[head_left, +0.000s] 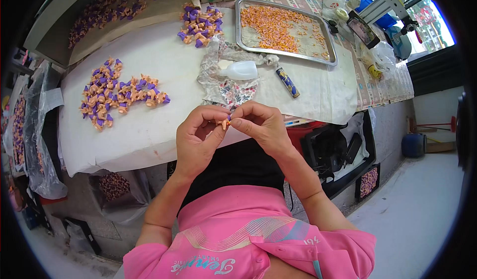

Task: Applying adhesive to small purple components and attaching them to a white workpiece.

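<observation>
Between the fingertips of both hands is a small peach-and-purple plastic figure (224, 123), partly covered by the fingers. My left hand (201, 132) pinches it from the left, thumb below and forefinger above. From the right, my right hand (261, 127) pinches at the same piece with thumb and forefinger; whether a second tiny part is there is too small to tell. Both hands are just over the table's front edge. A loose heap of similar peach-and-purple figures (117, 95) spreads on the white-covered table (124, 150) to the left, and a smaller heap (201, 25) lies farther back.
A metal tray (287, 54) with many tiny orange pieces stands at the back right. Nearer are a floral cloth (218, 87), a translucent white bottle (242, 70) and a dark patterned tube (287, 82). A phone (362, 29) sits on a stand; an open black case (343, 150) is below right.
</observation>
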`<move>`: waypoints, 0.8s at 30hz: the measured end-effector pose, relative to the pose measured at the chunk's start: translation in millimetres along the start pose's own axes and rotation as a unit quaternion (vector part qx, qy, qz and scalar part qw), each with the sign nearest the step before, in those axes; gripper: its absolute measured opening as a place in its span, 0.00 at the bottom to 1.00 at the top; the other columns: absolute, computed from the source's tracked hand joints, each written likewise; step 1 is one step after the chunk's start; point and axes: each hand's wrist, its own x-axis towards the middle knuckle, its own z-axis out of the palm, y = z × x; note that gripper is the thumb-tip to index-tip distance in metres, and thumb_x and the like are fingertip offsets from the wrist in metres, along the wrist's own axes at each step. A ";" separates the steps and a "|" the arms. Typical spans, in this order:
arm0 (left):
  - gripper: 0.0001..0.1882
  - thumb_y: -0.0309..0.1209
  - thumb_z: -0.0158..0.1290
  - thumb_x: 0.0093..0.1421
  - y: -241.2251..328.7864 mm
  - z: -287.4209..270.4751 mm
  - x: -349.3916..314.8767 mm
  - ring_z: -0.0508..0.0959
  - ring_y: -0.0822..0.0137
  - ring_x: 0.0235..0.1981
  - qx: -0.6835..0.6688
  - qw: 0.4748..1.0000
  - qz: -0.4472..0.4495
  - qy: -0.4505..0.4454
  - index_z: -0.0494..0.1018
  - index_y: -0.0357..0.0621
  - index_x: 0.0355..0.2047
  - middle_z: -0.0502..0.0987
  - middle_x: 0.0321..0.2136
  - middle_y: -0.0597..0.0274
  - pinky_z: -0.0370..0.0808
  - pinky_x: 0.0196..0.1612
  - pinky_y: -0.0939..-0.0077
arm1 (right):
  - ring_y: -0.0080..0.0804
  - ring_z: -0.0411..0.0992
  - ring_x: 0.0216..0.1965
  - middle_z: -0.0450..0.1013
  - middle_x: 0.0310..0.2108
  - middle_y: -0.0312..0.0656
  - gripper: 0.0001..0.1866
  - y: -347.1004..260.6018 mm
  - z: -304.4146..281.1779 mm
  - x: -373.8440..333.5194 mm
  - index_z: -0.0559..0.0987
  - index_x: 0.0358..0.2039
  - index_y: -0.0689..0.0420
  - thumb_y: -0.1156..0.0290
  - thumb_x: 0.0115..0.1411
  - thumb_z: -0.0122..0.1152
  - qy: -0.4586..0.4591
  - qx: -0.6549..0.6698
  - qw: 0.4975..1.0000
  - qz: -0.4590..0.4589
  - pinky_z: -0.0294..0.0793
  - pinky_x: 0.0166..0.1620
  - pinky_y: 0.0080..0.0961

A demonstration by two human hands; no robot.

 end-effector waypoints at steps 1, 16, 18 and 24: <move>0.08 0.16 0.54 0.60 -1.1 -1.5 0.0 0.75 0.72 0.43 0.013 1.000 0.018 -0.003 0.73 0.35 0.39 0.73 0.43 0.57 0.74 0.48 0.80 | 0.20 0.72 0.37 0.74 0.35 0.36 0.05 2.5 0.4 0.5 0.79 0.34 0.64 0.76 0.58 0.64 0.000 0.000 1.000 0.001 0.72 0.42 0.17; 0.12 0.14 0.54 0.52 7.2 1.8 -5.0 0.76 0.71 0.41 0.109 0.990 0.086 0.002 0.72 0.35 0.38 0.74 0.43 0.54 0.75 0.45 0.79 | 0.18 0.72 0.34 0.73 0.34 0.36 0.06 14.8 7.0 -5.5 0.80 0.34 0.62 0.74 0.58 0.65 0.010 -0.045 0.994 -0.100 0.72 0.36 0.16; 0.12 0.14 0.54 0.52 7.2 4.5 -5.5 0.77 0.71 0.40 0.119 0.988 0.093 0.009 0.73 0.35 0.38 0.75 0.43 0.54 0.75 0.44 0.79 | 0.19 0.72 0.34 0.73 0.34 0.37 0.06 15.4 6.9 -6.9 0.80 0.34 0.62 0.74 0.57 0.65 0.012 -0.062 0.991 -0.117 0.72 0.37 0.16; 0.11 0.13 0.53 0.50 7.9 9.7 -7.2 0.78 0.68 0.39 0.150 0.982 0.115 0.026 0.73 0.36 0.34 0.77 0.39 0.53 0.75 0.44 0.77 | 0.19 0.72 0.35 0.73 0.35 0.37 0.05 18.1 7.1 -12.1 0.80 0.34 0.61 0.76 0.57 0.66 0.020 -0.046 0.991 -0.127 0.73 0.37 0.16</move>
